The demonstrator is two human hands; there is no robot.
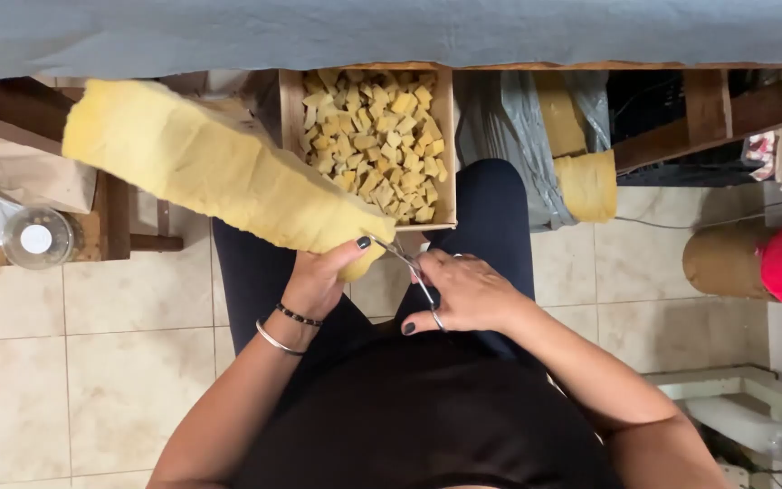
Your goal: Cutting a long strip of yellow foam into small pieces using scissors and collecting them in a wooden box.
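Yellow foam strip is clasped by the left hand; the right hand holds scissors at its tip. Cutting seems underway; blades, hard to see, must close above the box.

The foam strip is looking soft, porous and matt yellow, its edges rough and torn. The cut foam pieces are showing the same spongy, dull surface, lying in a plain wooden box with a matt finish. The scissors are gleaming as thin polished metal. A smooth metal bangle is shining beside a dark beaded bracelet. The floor is showing glossy beige tiles. Grey cloth is lying matt over the tabletop, and a grey plastic bag is looking thin and slightly shiny.
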